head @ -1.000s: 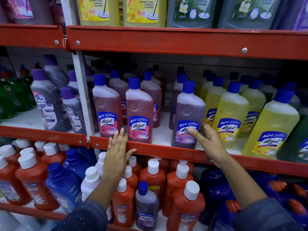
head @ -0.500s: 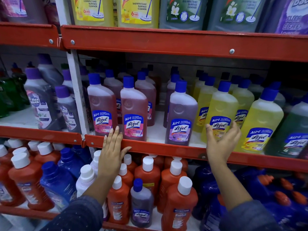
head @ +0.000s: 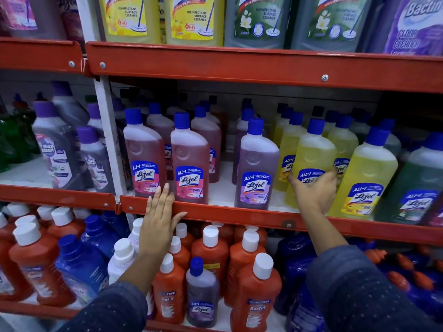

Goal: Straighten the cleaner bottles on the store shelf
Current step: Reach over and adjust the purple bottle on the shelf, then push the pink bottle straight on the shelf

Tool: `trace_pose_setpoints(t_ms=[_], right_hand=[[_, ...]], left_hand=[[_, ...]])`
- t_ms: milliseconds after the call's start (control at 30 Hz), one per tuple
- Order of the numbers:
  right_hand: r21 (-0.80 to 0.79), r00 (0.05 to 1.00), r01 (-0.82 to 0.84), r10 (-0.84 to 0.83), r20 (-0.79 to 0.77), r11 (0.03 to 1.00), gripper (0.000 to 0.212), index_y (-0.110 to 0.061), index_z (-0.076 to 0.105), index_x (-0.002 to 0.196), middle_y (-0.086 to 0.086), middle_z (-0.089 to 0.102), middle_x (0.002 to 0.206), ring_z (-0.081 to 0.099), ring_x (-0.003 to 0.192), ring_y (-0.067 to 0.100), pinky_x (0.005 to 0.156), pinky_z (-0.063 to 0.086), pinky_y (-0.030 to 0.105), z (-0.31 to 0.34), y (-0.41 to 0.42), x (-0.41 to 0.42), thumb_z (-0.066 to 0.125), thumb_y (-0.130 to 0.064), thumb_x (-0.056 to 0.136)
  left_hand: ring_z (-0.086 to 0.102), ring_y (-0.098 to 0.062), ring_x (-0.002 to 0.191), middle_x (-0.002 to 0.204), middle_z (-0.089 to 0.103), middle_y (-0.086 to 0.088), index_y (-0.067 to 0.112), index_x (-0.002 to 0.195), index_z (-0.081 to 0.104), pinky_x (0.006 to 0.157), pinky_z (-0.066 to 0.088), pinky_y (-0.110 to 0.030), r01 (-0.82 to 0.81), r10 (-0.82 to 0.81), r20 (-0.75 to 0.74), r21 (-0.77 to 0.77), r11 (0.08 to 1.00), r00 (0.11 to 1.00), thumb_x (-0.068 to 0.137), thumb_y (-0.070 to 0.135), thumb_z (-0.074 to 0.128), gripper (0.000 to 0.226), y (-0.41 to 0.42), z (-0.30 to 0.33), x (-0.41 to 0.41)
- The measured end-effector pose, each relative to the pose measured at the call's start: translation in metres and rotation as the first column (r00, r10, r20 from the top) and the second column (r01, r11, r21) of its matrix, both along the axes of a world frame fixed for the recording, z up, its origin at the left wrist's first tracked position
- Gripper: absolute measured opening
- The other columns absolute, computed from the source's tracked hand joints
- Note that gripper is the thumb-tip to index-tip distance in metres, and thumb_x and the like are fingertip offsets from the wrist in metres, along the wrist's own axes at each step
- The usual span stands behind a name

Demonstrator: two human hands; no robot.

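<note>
Half a second ago our right hand (head: pixel 312 196) hovered open in front of the yellow bottles; now it wraps around the lower part of the front yellow bottle (head: pixel 311 161), thumb across the label and fingers behind it. Our left hand (head: pixel 159 219) stays where it was, open and flat with fingers spread against the red shelf edge (head: pixel 239 215), holding nothing, its fingertips just below the two pink bottles.

On the middle shelf we count two pink bottles in the front row, the left one (head: pixel 143 155) and the right one (head: pixel 189 161), then one purple bottle (head: pixel 256 166) standing alone after a gap, and to the right three yellow bottles near the front, with more behind that blur together. A green bottle (head: pixel 417 185) stands at the far right.

The gripped yellow bottle is translucent with a blue cap and a blue and white label. It stands just right of the purple bottle and appears to lean slightly left, its label partly hidden by our hand
</note>
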State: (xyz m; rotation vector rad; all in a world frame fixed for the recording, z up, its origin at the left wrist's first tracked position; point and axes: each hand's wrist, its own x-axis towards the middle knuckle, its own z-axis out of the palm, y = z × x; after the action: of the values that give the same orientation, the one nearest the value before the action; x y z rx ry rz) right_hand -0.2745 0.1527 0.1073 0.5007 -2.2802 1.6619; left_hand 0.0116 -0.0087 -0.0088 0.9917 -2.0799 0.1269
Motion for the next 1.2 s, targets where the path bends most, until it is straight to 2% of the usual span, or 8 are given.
trace_pose_setpoints(t_ms=[100, 267, 500, 667, 867, 1033, 1133, 1200], right_hand=[[-0.019, 0.999, -0.019, 0.018, -0.026, 1.0, 0.104, -0.002, 0.03, 0.143, 0.021, 0.048, 0.14, 0.046, 0.128, 0.039, 0.1, 0.042, 0.048, -0.005, 0.009, 0.007, 0.084, -0.034, 0.06], [-0.024, 0.997, -0.059, 0.057, -0.058, 0.998, 0.105, -0.003, 0.023, 0.148, 0.018, 0.04, 0.149, 0.04, 0.135, 0.034, 0.106, 0.037, 0.043, -0.013, 0.026, 0.016, 0.082, -0.03, 0.066], [-0.059, 0.993, -0.096, 0.091, -0.077, 0.994, 0.107, -0.005, 0.014, 0.152, 0.017, 0.032, 0.156, 0.031, 0.143, 0.031, 0.112, 0.03, 0.037, -0.024, 0.031, 0.024, 0.08, -0.035, 0.073], [-0.142, 0.948, -0.108, 0.059, -0.314, 0.984, 0.081, -0.002, 0.017, 0.151, 0.02, 0.022, 0.159, 0.019, 0.148, 0.03, 0.119, 0.016, 0.032, -0.052, 0.024, 0.064, 0.063, -0.029, 0.089], [-0.071, 0.82, -0.34, 0.259, -0.51, 0.938, 0.057, 0.002, 0.038, 0.141, 0.022, 0.043, 0.144, 0.035, 0.137, 0.026, 0.116, 0.02, 0.019, -0.06, -0.017, 0.138, 0.059, -0.018, 0.092], [0.023, 0.748, -0.586, 0.552, -0.368, 0.81, 0.056, -0.009, 0.038, 0.141, 0.006, 0.046, 0.14, 0.042, 0.126, 0.009, 0.098, 0.029, -0.001, -0.05, -0.058, 0.176, 0.059, -0.028, 0.093], [-0.03, 0.739, -0.658, 0.637, -0.221, 0.753, 0.063, -0.018, 0.038, 0.14, 0.003, 0.052, 0.138, 0.052, 0.123, 0.01, 0.098, 0.049, 0.023, -0.043, -0.079, 0.176, 0.065, -0.04, 0.088], [-0.035, 0.737, -0.662, 0.641, -0.213, 0.749, 0.065, -0.018, 0.039, 0.139, 0.005, 0.055, 0.134, 0.056, 0.121, 0.015, 0.098, 0.052, 0.037, -0.042, -0.084, 0.174, 0.067, -0.041, 0.085]], left_hand=[[0.034, -0.031, 0.139, 0.147, 0.046, -0.018, 0.002, 0.13, 0.05, 0.115, 0.024, -0.045, -0.001, 0.002, -0.004, 0.002, 1.0, 1.0, 0.097, 0.06, 0.021, 0.073, 0.0, 0.0, -0.001], [0.032, -0.032, 0.139, 0.147, 0.046, -0.02, 0.001, 0.129, 0.05, 0.122, 0.002, -0.028, 0.028, -0.028, 0.012, 0.021, 0.999, 1.0, 0.098, 0.058, 0.023, 0.071, 0.001, 0.003, 0.0], [0.034, -0.033, 0.139, 0.147, 0.045, -0.02, 0.001, 0.13, 0.05, 0.121, 0.0, -0.027, 0.015, -0.015, 0.027, 0.002, 1.0, 1.0, 0.098, 0.059, 0.02, 0.073, 0.003, 0.005, 0.001], [0.031, -0.031, 0.142, 0.152, 0.038, -0.019, 0.0, 0.14, 0.042, 0.122, 0.007, -0.032, 0.038, -0.038, 0.001, -0.017, 0.999, 0.999, 0.098, 0.06, 0.019, 0.076, 0.005, 0.004, 0.0], [0.018, -0.011, 0.145, 0.16, 0.024, -0.008, 0.011, 0.152, 0.02, 0.111, 0.027, -0.032, 0.208, -0.18, -0.285, 0.072, 0.975, 0.942, 0.096, 0.06, 0.025, 0.074, 0.021, 0.026, -0.005], [0.033, -0.005, 0.14, 0.157, 0.034, 0.0, 0.02, 0.152, 0.023, 0.111, 0.036, -0.027, 0.392, -0.22, -0.545, 0.222, 0.893, 0.809, 0.097, 0.059, 0.031, 0.068, 0.024, 0.052, -0.006], [0.049, 0.002, 0.119, 0.138, 0.056, -0.003, 0.013, 0.143, 0.043, 0.102, 0.041, -0.014, 0.448, -0.17, -0.668, 0.271, 0.852, 0.725, 0.097, 0.054, 0.034, 0.062, 0.023, 0.062, -0.007], [0.058, -0.005, 0.112, 0.126, 0.064, -0.003, 0.012, 0.135, 0.052, 0.099, 0.049, -0.032, 0.461, -0.172, -0.687, 0.26, 0.848, 0.706, 0.098, 0.055, 0.033, 0.06, 0.023, 0.062, -0.008]])
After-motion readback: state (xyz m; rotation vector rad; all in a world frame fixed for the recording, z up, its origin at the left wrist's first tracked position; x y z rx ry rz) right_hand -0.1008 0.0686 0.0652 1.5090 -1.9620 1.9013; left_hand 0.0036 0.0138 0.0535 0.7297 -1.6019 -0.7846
